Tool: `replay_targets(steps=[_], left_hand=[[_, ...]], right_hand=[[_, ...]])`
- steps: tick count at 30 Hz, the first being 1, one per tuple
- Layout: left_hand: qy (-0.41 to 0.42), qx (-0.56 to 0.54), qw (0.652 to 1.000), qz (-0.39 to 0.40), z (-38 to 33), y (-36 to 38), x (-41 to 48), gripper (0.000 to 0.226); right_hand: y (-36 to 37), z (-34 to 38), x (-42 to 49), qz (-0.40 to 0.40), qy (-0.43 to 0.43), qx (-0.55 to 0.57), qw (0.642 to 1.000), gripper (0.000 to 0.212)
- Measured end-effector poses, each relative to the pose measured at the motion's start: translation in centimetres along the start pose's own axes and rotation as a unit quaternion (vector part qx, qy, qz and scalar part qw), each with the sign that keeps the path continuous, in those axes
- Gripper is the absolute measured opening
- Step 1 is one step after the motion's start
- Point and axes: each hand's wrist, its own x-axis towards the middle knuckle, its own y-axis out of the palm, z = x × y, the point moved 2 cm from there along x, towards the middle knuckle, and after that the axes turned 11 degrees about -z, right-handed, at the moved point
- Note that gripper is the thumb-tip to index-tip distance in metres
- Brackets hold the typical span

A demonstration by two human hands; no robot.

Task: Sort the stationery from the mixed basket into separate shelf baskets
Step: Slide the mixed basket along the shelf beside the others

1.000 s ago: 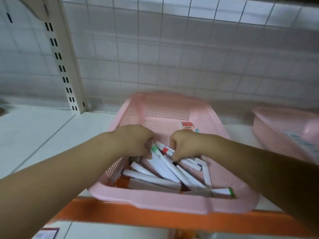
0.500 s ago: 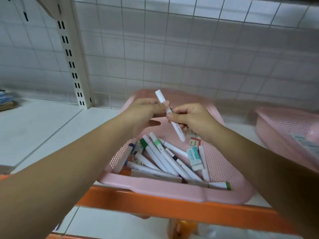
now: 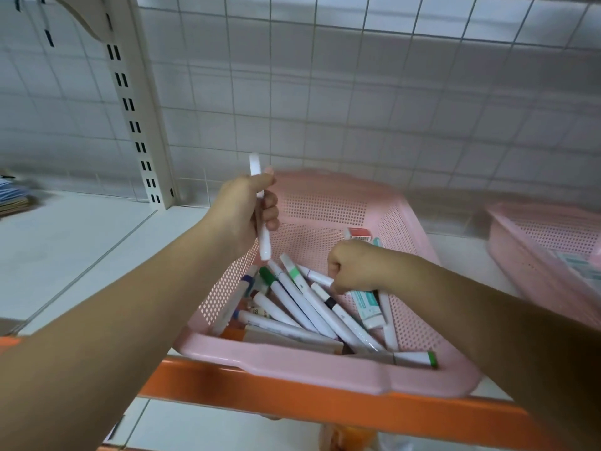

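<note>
In the head view, the left hand (image 3: pixel 247 213) is wrapped round a slim white plastic marker (image 3: pixel 264 237), holding it upright above the far-left corner of the pink perforated plastic basket (image 3: pixel 292 362) on the white shelf (image 3: pixel 65 242). Lower and to its right, the right hand (image 3: pixel 354 268) is down in the basket, fingers curled on the end of a white marker with a purple band (image 3: pixel 317 277); a teal-and-white eraser (image 3: pixel 367 309) lies just under its wrist. The step looks like gathering markers. It would go best by drawing this one out along its length, so its neighbours are not dragged, then bunching it with the one in the left hand.
</note>
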Motion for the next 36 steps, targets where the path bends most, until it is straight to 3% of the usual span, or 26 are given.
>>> replay_targets(steps=[3, 5, 8, 11, 14, 17, 20, 23, 26, 31, 36], left_hand=[[0.011, 0.017, 0.999, 0.031, -0.2, 0.1, -0.1, 0.018], [0.03, 0.031, 0.998, 0.046, -0.1, 0.2, -0.1, 0.016], [0.039, 0.058, 0.991, 0.111, 0.4, 0.7, -0.4, 0.015], [0.028, 0.064, 0.979, 0.19, 0.9, 1.4, -1.1, 0.026], [0.015, 0.062, 0.974, 0.215, 1.0, 1.6, -1.3, 0.025], [0.021, 0.054, 0.977, 0.203, 0.9, 1.4, -1.1, 0.019], [0.047, 0.033, 0.989, 0.135, 0.4, 1.1, -0.5, 0.018], [0.064, 0.013, 0.996, 0.068, 0.0, 0.3, 0.3, 0.018], [0.06, 0.024, 0.995, 0.08, -0.1, 0.2, 0.2, 0.017], [0.049, 0.042, 0.991, 0.117, -0.2, 0.5, -0.4, 0.014], [0.05, 0.046, 0.994, 0.087, -0.2, 0.6, -0.3, 0.014]], right_hand=[[-1.2, 0.3, 0.2, -0.157, -0.004, 0.143, 0.977, 0.007], [-2.2, 0.4, -0.2, -0.265, 0.006, 0.282, 0.922, 0.003], [-3.0, 0.7, -1.2, -0.269, -0.012, 0.431, 0.861, 0.004], [-2.7, 1.3, -1.8, -0.214, -0.059, 0.434, 0.873, 0.011], [-2.3, 1.6, -1.7, -0.196, -0.091, 0.432, 0.876, 0.012], [-2.4, 1.3, -1.2, -0.215, -0.079, 0.418, 0.879, 0.015], [-2.0, 0.7, -0.4, -0.222, -0.042, 0.321, 0.92, 0.019], [-0.7, -0.1, -0.5, -0.046, -0.006, 0.184, 0.982, 0.032], [-0.1, 0.1, -1.3, 0.078, -0.013, 0.115, 0.99, 0.04], [-0.2, 0.3, -1.3, 0.102, -0.003, 0.136, 0.985, 0.045], [0.5, 1.3, -1.3, 0.022, -0.042, 0.165, 0.985, 0.028]])
